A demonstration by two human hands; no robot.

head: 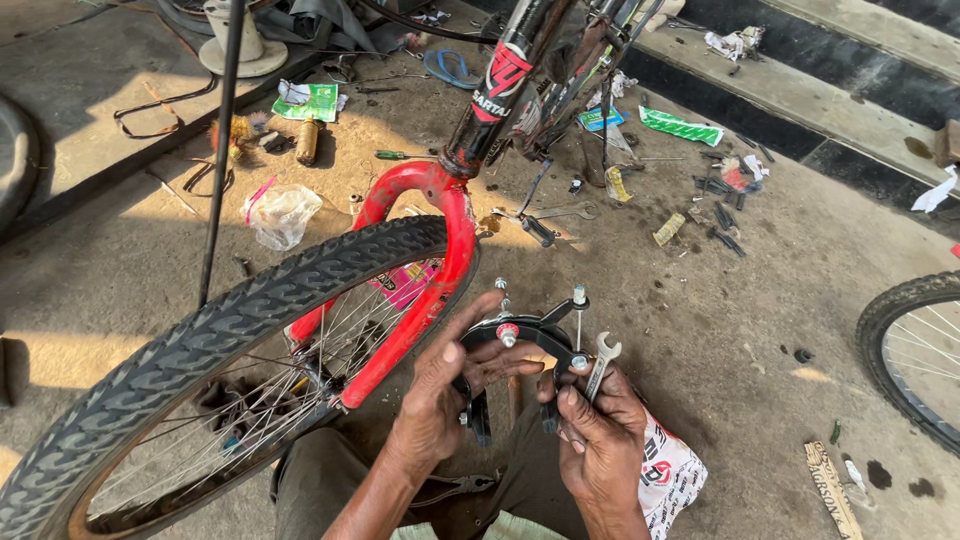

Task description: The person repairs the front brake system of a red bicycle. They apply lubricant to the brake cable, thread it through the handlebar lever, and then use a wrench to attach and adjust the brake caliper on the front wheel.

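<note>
Brake caliper (530, 340), a black curved arm set with a red-tipped bolt and upright screws, sits between both hands, just in front of the person's lap. Left hand (440, 390) wraps loosely around the caliper's left side, fingers stretched along the arch and thumb under it, so it grips the part without closing fully. Right hand (595, 435) is curled tight: its fingers clamp a small open-ended spanner (602, 362) whose silver jaw stands upright just beside the caliper's right-hand bolt, while the same hand also steadies the caliper's lower right arm.

Just left of the left hand runs the red fork (440, 250), almost touching its fingertips, and inside the fork stands the front wheel (200, 370) with its knobbly black tyre and thin spokes. Beyond the hands, further along the dusty concrete floor (720, 340), lie a second spanner (560, 212), a screwdriver and scattered wrappers. Well out to the right of the right hand, part of another bicycle wheel (915, 350) shows at the edge.
</note>
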